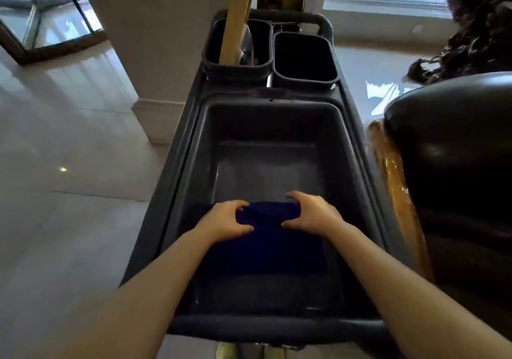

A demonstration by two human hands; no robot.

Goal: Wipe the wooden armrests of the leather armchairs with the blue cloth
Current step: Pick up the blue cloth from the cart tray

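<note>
A dark blue cloth (266,236) lies folded in the big grey tub (266,126) of a cleaning cart, near its front wall. My left hand (224,221) grips the cloth's far left edge, thumb under and fingers curled over it. My right hand (311,211) grips the far right edge the same way. At the right edge stands a dark leather armchair (454,148), and its wooden armrest (396,189) runs alongside the cart.
Two small black bins (304,59) sit at the cart's far end; the left one (235,67) holds a pale wooden handle (235,12). A white pillar (144,40) stands left of the cart. The pale tiled floor (69,150) stretches left. A dark plant (476,26) fills the top right.
</note>
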